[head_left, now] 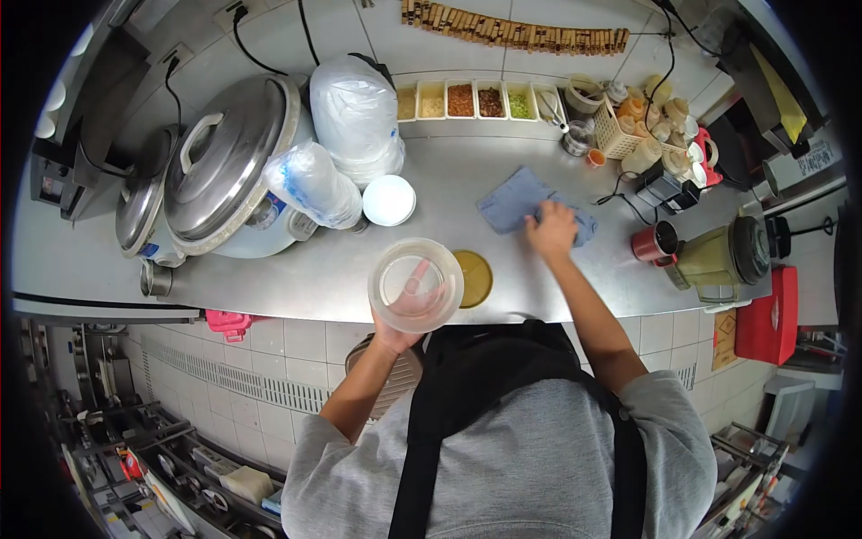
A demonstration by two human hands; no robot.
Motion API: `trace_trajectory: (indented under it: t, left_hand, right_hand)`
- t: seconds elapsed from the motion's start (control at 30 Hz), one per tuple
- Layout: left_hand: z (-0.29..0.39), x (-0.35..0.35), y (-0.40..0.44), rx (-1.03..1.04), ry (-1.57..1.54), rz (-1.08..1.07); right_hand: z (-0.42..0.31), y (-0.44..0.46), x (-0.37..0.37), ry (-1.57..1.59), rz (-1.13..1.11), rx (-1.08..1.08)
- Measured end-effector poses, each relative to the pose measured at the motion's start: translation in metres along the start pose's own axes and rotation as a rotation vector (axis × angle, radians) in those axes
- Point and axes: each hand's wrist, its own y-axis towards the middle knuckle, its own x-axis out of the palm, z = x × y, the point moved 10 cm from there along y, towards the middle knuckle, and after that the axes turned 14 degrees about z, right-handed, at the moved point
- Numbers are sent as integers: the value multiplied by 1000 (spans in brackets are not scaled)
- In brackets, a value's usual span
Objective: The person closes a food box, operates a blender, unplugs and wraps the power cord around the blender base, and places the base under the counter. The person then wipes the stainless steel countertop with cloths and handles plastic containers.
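My left hand (393,334) holds a round, see-through plastic container (416,277) from below, near the front edge of the counter. Its fingers show faintly through the container. No contents can be made out. Just right of the container, partly covered by it, is a round mustard-yellow disc (476,280); I cannot tell whether it is a lid or a shallow dish. My right hand (553,230) has its fingers bent over the right part of a blue cloth (514,199), which lies spread on the steel counter.
On the left of the steel counter (296,278) stand large lidded pots (224,162), bagged cup stacks (355,117) and a white cup (389,200). Topping trays (476,101) line the back. A bottle basket (620,135), a red cup (654,241) and a blender (723,254) stand right.
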Motion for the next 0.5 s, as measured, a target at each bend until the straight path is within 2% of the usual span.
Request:
trace_trajectory:
  t: [0.03,0.1,0.13,0.2,0.23,0.3,0.37,0.43,0.5]
  left_hand:
    - [-1,-2,-3,-7,-32,-20]
    - [-2,-2,-10,1,-66,-44]
    - [-3,-8,-12,24,-42,30]
    - [-2,-15,-21,62,-27,100]
    - [-2,-15,-24,59,-67,101]
    - [-6,-24,-34,44,-208,50]
    - [-4,-29,-40,66,-233,58]
    - [-1,-34,-43,81,-271,98]
    - [1,-35,-47,71,-274,74]
  right_hand:
    - [11,10,-16,-90,75,2]
    - [35,4,-11,-172,141,-127]
    - [57,8,4,-166,145,-139]
    - [95,14,65,-28,-188,-56]
    - [71,32,49,-25,-178,-77]
    - [18,65,5,88,2,18]
    - [-66,86,-15,342,211,-207]
    - [-151,92,4,395,196,-393]
    - [-217,89,63,343,107,-559]
